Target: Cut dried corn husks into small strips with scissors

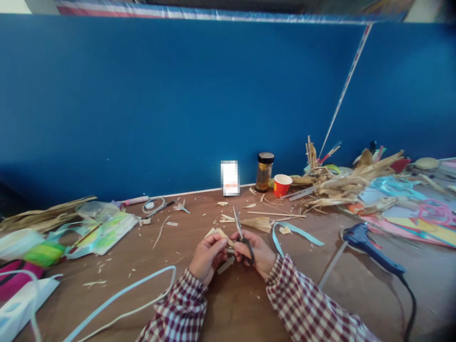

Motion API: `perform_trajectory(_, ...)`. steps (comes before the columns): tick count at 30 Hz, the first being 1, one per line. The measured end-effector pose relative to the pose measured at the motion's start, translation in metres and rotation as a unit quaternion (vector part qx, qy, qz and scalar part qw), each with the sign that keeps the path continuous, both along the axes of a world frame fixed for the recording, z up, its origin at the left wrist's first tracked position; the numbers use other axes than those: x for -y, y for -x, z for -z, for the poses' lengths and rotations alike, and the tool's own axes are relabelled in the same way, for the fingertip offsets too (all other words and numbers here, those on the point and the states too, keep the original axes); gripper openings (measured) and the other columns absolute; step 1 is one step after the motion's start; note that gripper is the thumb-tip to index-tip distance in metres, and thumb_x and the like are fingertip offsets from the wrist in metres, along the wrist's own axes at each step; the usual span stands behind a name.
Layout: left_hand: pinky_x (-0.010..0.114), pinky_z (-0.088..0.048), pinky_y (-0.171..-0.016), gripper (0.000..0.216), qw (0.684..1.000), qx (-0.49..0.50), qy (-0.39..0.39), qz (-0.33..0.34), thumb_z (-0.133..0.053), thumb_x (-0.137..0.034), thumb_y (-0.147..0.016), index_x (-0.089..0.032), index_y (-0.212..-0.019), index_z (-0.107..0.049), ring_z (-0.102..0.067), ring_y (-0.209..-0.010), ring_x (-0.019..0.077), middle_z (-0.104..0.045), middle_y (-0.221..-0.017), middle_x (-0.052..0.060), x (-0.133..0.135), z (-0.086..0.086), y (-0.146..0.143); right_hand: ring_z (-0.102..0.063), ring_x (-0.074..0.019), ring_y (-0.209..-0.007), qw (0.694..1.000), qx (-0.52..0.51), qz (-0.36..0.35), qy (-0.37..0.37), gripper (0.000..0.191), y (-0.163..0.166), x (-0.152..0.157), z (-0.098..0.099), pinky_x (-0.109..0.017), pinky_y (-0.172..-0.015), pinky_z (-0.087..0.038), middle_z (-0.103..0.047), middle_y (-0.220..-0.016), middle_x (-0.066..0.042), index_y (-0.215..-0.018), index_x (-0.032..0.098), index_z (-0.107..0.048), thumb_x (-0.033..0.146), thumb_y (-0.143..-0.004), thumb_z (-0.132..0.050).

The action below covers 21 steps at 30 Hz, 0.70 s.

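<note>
My left hand (209, 255) pinches a pale, dry piece of husk (220, 232) above the middle of the table. Close against it, my right hand (257, 252) has its fingers round the black handles of a pair of scissors (237, 219), whose blades point away from me. The right fingertips also touch the near end of the husk, and the two hands nearly meet there. Just beyond the hands lie a broad piece of dry husk (257, 223) and several small scraps (228, 218). A light blue ribbon (302, 230) curls to the right.
A blue glue gun (372, 249) with a black cord lies at right. Toward the blue partition (199, 104) stand a jar of brown liquid (264, 173) and a red paper cup (282, 185). Husks (338, 190) pile at far right; a painted sheet (114, 231) and ribbons lie left.
</note>
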<state>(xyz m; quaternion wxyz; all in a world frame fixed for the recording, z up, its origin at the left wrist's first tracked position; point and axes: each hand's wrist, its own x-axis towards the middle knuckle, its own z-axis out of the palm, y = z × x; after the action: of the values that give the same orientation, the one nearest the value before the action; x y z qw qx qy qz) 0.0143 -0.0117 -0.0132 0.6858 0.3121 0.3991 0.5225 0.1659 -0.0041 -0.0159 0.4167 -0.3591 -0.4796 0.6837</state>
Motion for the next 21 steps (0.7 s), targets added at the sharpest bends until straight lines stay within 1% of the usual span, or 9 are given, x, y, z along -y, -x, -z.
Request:
perform_trajectory(2, 0.014, -0.046, -0.046, 0.023, 0.999, 0.0, 0.008, -0.033, -0.076, -0.024, -0.057, -0.012, -0.067, -0.059, -0.052, -0.045, 0.0047, -0.057, -0.053, -0.002, -0.003, 0.001, 0.002, -0.047, -0.008, -0.051, 0.998, 0.043, 0.011, -0.052, 0.037, -0.001, 0.0, 0.0, -0.018, -0.043, -0.032, -0.052, -0.06, 0.004, -0.091, 0.017, -0.052, 0.043, -0.067, -0.064)
perform_trajectory(4, 0.014, -0.046, -0.045, 0.024, 0.998, 0.0, 0.012, -0.061, -0.077, -0.024, -0.056, -0.012, -0.069, -0.061, -0.052, -0.045, 0.0045, -0.057, -0.054, -0.002, -0.006, 0.002, 0.005, -0.045, -0.0087, -0.053, 0.986, 0.109, 0.027, -0.12, 0.037, -0.002, 0.001, 0.0, -0.021, -0.049, -0.036, -0.051, -0.062, 0.004, -0.094, 0.017, -0.055, 0.042, -0.068, -0.064)
perform_trajectory(5, 0.014, -0.046, -0.044, 0.025, 0.997, 0.002, 0.013, -0.072, -0.077, -0.024, -0.055, -0.012, -0.07, -0.061, -0.052, -0.045, 0.0045, -0.057, -0.054, -0.002, -0.007, 0.002, 0.006, -0.045, -0.0092, -0.054, 0.975, 0.154, 0.037, -0.154, 0.036, -0.003, 0.002, 0.0, -0.022, -0.051, -0.036, -0.051, -0.062, 0.003, -0.095, 0.018, -0.056, 0.041, -0.068, -0.064)
perform_trajectory(7, 0.013, -0.047, -0.044, 0.026, 0.996, 0.013, 0.015, -0.091, -0.078, -0.024, -0.054, -0.011, -0.07, -0.061, -0.052, -0.045, 0.0047, -0.058, -0.054, -0.002, -0.008, 0.001, 0.007, -0.044, -0.0101, -0.056, 0.943, 0.248, 0.055, -0.214, 0.033, -0.005, 0.004, 0.0, -0.022, -0.052, -0.035, -0.051, -0.063, 0.003, -0.094, 0.019, -0.058, 0.04, -0.069, -0.063)
perform_trajectory(9, 0.014, -0.047, -0.044, 0.025, 0.994, 0.025, 0.018, -0.104, -0.078, -0.023, -0.054, -0.011, -0.069, -0.061, -0.053, -0.045, 0.005, -0.059, -0.054, -0.002, -0.008, 0.0, 0.008, -0.044, -0.0102, -0.055, 0.912, 0.323, 0.051, -0.25, 0.028, -0.007, 0.006, 0.0, -0.021, -0.051, -0.033, -0.051, -0.061, 0.003, -0.089, 0.02, -0.06, 0.041, -0.07, -0.062)
perform_trajectory(11, 0.014, -0.047, -0.044, 0.024, 0.993, 0.029, 0.023, -0.111, -0.077, -0.022, -0.055, -0.011, -0.069, -0.061, -0.052, -0.044, 0.0052, -0.058, -0.053, -0.002, -0.008, 0.0, 0.009, -0.042, -0.0099, -0.053, 0.893, 0.362, 0.032, -0.267, 0.025, -0.007, 0.007, 0.0, -0.021, -0.049, -0.031, -0.049, -0.059, 0.004, -0.083, 0.02, -0.06, 0.043, -0.072, -0.059)
perform_trajectory(13, 0.014, -0.047, -0.044, 0.022, 0.993, 0.031, 0.026, -0.112, -0.076, -0.021, -0.057, -0.011, -0.07, -0.061, -0.052, -0.044, 0.0052, -0.057, -0.051, -0.002, -0.008, -0.001, 0.009, -0.041, -0.0097, -0.052, 0.883, 0.381, 0.014, -0.273, 0.025, -0.007, 0.008, 0.0, -0.02, -0.048, -0.029, -0.048, -0.058, 0.004, -0.079, 0.021, -0.06, 0.045, -0.072, -0.058)
perform_trajectory(17, 0.014, -0.046, -0.043, 0.021, 0.994, 0.026, 0.025, -0.105, -0.076, -0.021, -0.056, -0.011, -0.067, -0.061, -0.051, -0.043, 0.005, -0.057, -0.051, -0.002, -0.008, -0.001, 0.009, -0.041, -0.0098, -0.052, 0.875, 0.392, -0.005, -0.284, 0.026, -0.006, 0.01, -0.001, -0.02, -0.048, -0.028, -0.049, -0.058, 0.004, -0.078, 0.021, -0.061, 0.046, -0.072, -0.057)
perform_trajectory(21, 0.014, -0.046, -0.044, 0.024, 0.995, 0.026, 0.022, -0.099, -0.078, -0.023, -0.053, -0.011, -0.066, -0.06, -0.051, -0.042, 0.0047, -0.057, -0.05, -0.003, -0.009, 0.001, 0.008, -0.043, -0.0104, -0.054, 0.868, 0.399, -0.004, -0.296, 0.026, -0.005, 0.011, -0.002, -0.02, -0.049, -0.028, -0.052, -0.058, 0.003, -0.077, 0.02, -0.062, 0.045, -0.072, -0.058)
